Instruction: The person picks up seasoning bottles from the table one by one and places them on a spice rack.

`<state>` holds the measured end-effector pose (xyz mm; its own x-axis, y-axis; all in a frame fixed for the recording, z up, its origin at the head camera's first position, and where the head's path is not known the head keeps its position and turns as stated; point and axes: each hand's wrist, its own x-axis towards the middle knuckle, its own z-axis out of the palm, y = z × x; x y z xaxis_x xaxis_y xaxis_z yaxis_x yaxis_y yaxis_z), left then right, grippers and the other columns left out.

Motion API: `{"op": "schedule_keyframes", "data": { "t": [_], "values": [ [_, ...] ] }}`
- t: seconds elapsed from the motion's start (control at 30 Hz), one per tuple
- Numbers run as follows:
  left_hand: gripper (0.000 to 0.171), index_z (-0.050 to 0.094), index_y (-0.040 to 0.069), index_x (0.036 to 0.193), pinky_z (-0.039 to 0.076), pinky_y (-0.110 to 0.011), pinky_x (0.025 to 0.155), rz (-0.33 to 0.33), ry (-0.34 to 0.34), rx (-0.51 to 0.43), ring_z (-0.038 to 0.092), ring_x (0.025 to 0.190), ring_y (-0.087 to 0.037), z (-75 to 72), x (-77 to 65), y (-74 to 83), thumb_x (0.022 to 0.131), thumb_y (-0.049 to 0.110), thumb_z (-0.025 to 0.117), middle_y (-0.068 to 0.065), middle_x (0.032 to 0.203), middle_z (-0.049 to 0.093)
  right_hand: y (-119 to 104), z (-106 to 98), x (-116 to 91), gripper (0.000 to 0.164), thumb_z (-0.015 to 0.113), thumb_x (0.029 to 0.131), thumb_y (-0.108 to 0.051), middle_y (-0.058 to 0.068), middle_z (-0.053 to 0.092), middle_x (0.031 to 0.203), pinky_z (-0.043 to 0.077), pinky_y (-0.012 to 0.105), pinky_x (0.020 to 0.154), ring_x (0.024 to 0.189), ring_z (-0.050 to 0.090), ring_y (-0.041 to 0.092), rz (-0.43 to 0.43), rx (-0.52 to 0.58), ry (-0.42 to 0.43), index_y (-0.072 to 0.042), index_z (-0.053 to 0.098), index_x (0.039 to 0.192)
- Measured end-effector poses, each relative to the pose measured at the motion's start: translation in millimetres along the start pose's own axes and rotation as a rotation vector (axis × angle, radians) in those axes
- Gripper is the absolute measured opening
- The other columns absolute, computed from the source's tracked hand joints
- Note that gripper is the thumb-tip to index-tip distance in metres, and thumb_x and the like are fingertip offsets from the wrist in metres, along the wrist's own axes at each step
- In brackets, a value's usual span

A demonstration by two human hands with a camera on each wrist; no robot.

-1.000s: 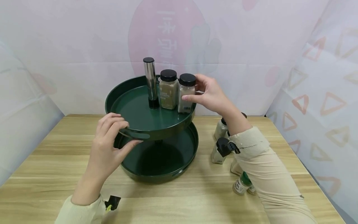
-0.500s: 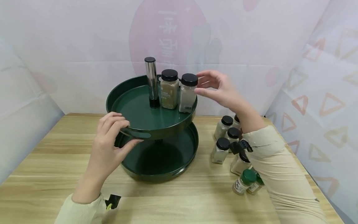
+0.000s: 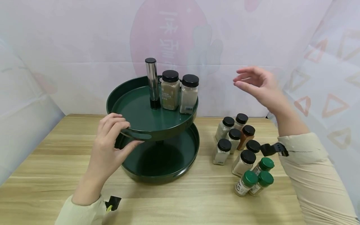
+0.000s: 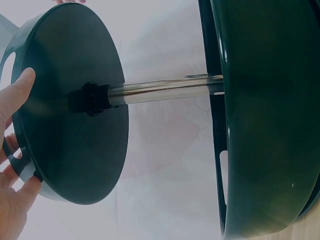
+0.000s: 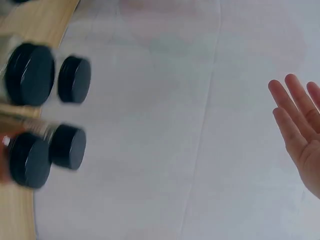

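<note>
My left hand grips the front rim of a dark green two-tier tray stand, thumb below the handle slot and fingers over the edge. In the left wrist view the thumb and fingertips touch the underside of the upper tray. On that upper tier, right of the chrome post, stand a brown cumin powder jar and a jar of pale powder, both black-lidded and upright. My right hand hovers in the air at the right, fingers loosely bent, holding nothing.
Below, the lower tray rests on the wooden table. To its right stand several black-lidded spice jars and a few green-lidded ones. A pale printed cloth hangs behind and along both sides.
My right hand has let go of the pale powder jar and moved right, away from the stand, uncovering more jars on the table. My left hand keeps its grip on the rim.
</note>
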<state>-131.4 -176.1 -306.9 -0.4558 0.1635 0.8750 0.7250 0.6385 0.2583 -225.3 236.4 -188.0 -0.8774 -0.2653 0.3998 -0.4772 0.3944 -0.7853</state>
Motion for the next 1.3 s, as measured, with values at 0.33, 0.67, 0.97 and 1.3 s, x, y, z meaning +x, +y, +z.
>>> {"op": "schedule_keyframes", "data": {
  "t": [0.33,0.67,0.97,1.3],
  "values": [
    [0.058,0.063,-0.004,0.100,0.030,-0.022,0.114,0.013,0.008,-0.007,0.048,0.114,-0.042,1.3,0.1,-0.8,0.089,0.053,0.064,-0.024,0.109,0.062,33.3,-38.7,-57.2,0.037,0.060,0.096,0.002,-0.006,0.073,0.111,0.049,0.009,0.088,0.103,0.068,0.002,-0.046,0.021,0.027,-0.007,0.060,0.131],
    [0.059,0.063,-0.004,0.101,0.030,-0.022,0.114,0.001,0.005,-0.005,0.048,0.115,-0.041,1.3,0.1,-0.2,0.089,0.054,0.064,-0.024,0.110,0.061,74.8,-52.9,-125.4,0.035,0.055,0.096,0.008,-0.008,0.071,0.116,0.048,0.008,0.089,0.109,0.066,0.000,-0.012,-0.126,0.001,0.003,0.056,0.131],
    [0.060,0.063,-0.005,0.100,0.030,-0.022,0.114,0.008,0.015,0.001,0.048,0.114,-0.042,2.0,-1.1,-0.3,0.089,0.054,0.064,-0.025,0.109,0.061,102.0,-52.4,-170.6,0.036,0.055,0.096,0.008,-0.005,0.070,0.123,0.049,0.009,0.089,0.117,0.061,-0.003,0.075,-0.140,-0.057,0.002,0.054,0.132],
    [0.060,0.062,-0.006,0.099,0.030,-0.024,0.115,0.018,0.021,-0.004,0.048,0.114,-0.042,2.8,-0.9,0.6,0.090,0.053,0.064,-0.026,0.109,0.061,128.3,-46.1,-194.5,0.037,0.054,0.093,0.014,-0.001,0.068,0.126,0.053,0.015,0.087,0.118,0.062,0.000,0.101,-0.028,-0.195,0.007,0.053,0.130]
  ]
}}
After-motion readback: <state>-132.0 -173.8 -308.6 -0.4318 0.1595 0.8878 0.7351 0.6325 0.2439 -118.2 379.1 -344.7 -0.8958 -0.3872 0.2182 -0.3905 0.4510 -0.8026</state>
